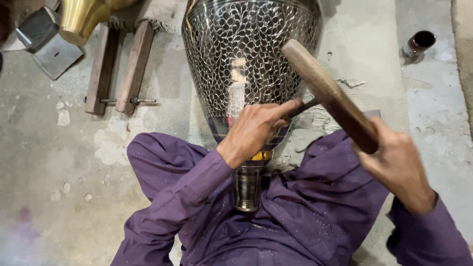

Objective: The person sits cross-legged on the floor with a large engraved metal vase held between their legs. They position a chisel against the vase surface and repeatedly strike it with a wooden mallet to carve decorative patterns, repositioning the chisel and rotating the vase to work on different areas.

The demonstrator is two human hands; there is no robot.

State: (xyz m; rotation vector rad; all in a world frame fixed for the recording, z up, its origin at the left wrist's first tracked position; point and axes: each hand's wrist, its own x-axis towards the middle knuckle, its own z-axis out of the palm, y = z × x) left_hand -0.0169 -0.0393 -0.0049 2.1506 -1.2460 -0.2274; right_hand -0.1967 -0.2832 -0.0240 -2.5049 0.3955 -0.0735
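Note:
A large dark metal vase (246, 54) with a fine engraved leaf pattern lies between my purple-clad legs, its narrow neck (248, 184) toward my lap. My left hand (256, 128) rests on the vase's lower body and pinches a thin metal chisel (303, 107) against the surface. My right hand (394, 157) grips a thick wooden mallet (327, 91), raised at a slant with its head just above the chisel's end.
A brass vessel (84, 17) lies at the top left beside a grey metal block (44, 42). Two wooden bars joined by a bolt (120, 64) lie on the dusty concrete floor. A small dark cup (420, 42) stands at the top right.

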